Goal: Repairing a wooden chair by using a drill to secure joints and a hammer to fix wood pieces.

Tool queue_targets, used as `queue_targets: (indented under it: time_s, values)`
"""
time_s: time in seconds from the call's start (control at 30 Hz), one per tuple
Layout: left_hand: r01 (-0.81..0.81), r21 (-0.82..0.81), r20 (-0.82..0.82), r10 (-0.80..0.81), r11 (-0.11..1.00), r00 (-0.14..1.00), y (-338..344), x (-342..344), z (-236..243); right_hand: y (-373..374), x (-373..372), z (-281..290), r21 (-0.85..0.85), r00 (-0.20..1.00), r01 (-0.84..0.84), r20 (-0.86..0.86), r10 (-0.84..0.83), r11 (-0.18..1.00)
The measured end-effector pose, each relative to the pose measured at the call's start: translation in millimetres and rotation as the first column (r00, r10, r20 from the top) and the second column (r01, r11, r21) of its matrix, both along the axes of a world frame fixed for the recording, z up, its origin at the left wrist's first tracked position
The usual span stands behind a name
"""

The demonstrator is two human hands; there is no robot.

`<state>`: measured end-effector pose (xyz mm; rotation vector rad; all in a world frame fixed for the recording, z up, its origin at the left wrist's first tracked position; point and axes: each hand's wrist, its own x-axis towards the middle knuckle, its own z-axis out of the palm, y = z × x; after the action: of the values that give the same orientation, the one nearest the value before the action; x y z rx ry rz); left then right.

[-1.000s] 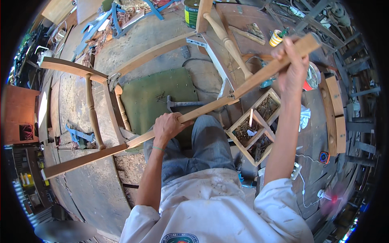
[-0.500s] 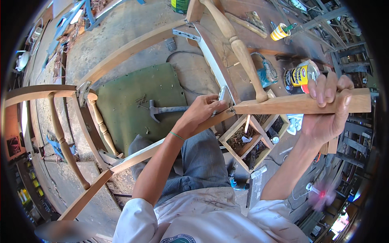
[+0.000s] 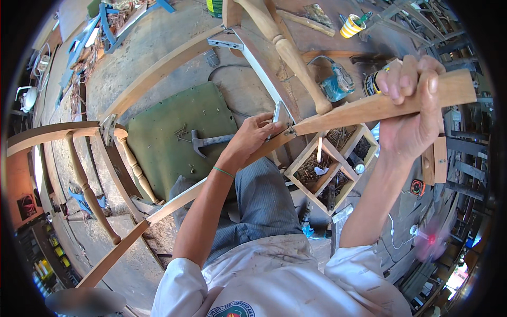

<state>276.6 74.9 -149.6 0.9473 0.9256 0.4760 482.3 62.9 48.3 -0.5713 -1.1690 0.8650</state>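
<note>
A folding wooden frame with turned spindles stretches around my lap. My right hand is wrapped round the far end of a square wooden leg, which slants up to the right. At the leg's inner end, my left hand grips the rail at the hinged corner, its fingers by a metal bracket. Part of that grip is hidden by the fingers. A turned spindle runs from the leg up to the frame's far side. The long side rail passes beneath my left forearm.
On a green board lie a hammer and loose nails. A divided wooden box of nails and screws stands by my right knee. Beyond are a teal power tool, a striped cup and a blurred spinning fan.
My right hand has risen and moved left, tilting the leg's outer end upward. The frame's corner and my left hand have shifted slightly left in the view. Both grips persist.
</note>
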Motion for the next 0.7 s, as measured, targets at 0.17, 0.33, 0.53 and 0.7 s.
queue_targets:
  time_s: [0.17,0.33,0.53,0.7]
  values:
    - [0.025,0.086,-0.01,-0.024,0.996,1.0,-2.1,-0.4,2.0,2.9,1.9,-2.5,0.038,1.0,0.011,0.028,-0.012,0.999]
    - [0.0,0.095,0.029,-0.003,0.995,1.0,-4.8,0.0,5.6,0.3,1.8,-0.9,0.022,1.0,0.01,0.01,-0.01,1.0]
    - [-0.019,0.048,0.031,0.018,0.999,0.999,-1.0,-4.6,-1.6,0.0,2.5,-0.3,0.007,0.999,-0.041,0.008,0.041,0.999]
    - [-0.017,0.123,-0.002,0.018,0.992,1.0,-4.2,-3.0,3.9,-4.8,6.0,-0.1,-0.024,0.998,-0.051,0.019,0.052,0.998]
